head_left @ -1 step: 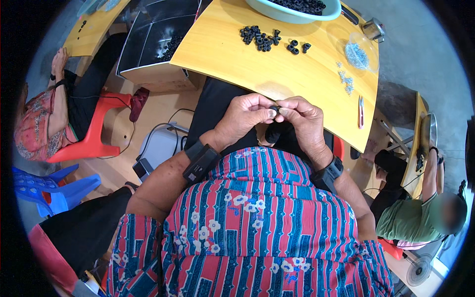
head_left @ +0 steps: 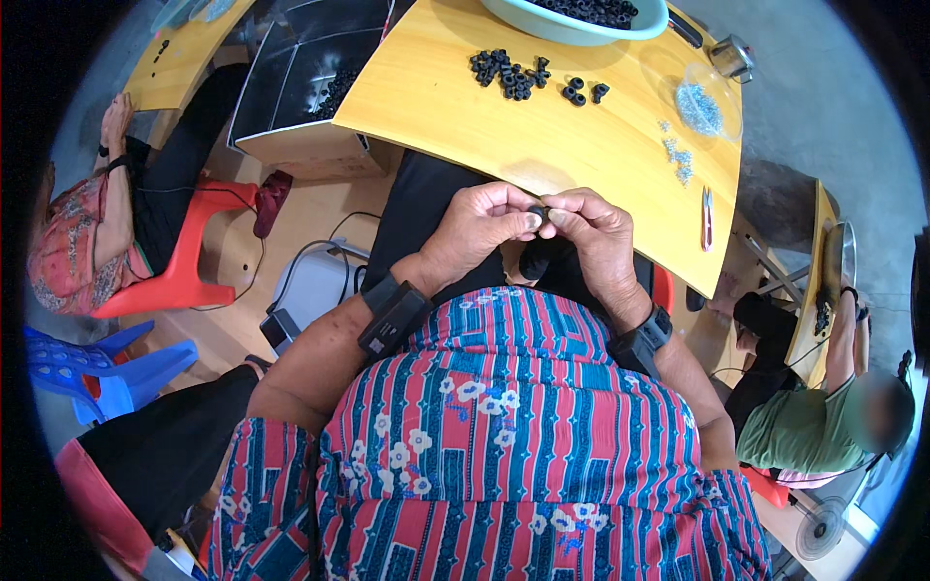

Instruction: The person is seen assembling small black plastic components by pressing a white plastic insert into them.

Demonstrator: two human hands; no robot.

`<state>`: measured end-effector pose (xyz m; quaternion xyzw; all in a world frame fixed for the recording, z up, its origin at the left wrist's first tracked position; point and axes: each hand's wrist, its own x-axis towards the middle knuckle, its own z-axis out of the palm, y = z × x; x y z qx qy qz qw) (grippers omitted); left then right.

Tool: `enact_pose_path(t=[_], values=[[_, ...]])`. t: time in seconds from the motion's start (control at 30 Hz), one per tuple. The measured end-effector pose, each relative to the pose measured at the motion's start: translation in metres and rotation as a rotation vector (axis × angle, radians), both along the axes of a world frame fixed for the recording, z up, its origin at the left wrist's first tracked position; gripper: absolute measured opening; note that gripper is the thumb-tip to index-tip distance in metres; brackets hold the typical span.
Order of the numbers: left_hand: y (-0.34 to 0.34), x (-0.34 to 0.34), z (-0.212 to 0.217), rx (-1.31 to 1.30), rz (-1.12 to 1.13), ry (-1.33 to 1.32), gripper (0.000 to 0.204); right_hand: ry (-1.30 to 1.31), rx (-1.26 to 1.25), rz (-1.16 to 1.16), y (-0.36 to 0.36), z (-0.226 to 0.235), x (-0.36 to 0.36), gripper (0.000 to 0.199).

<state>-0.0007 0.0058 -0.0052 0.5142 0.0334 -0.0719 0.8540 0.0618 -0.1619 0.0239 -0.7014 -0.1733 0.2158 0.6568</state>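
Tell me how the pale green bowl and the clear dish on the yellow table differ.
Size: the pale green bowl looks much larger than the clear dish.
Look: the bowl is opaque; the dish is see-through.
Contents: the bowl holds black parts; the dish holds tiny silvery-blue pieces.
Shared: both stand on the yellow table and hold many small items.

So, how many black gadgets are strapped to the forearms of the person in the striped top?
2: one black gadget just behind the left hand, another just behind the right hand. Any under the sleeves would be hidden.
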Motion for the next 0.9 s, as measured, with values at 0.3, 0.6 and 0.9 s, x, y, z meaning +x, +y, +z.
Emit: enact_pose_path(t=[0.3, 0.6, 0.9], values=[[-0.0007, 0.0006, -0.0041, 0.018, -0.001, 0.006, 0.018, 0.27, 0.062, -0.032, 0.0016, 0.0099, -0.0016, 0.014], [0.0009, 0.0014, -0.0059, -0.038, -0.032, 0.022, 0.016, 0.32, 0.004, 0.037, 0.0013, 0.0056, 0.0051, 0.015], [0.0019, 0.0004, -0.006, -0.054, -0.033, 0.037, 0.016, 0.373, 0.058, 0.055, 0.0019, 0.0031, 0.0042, 0.016]])
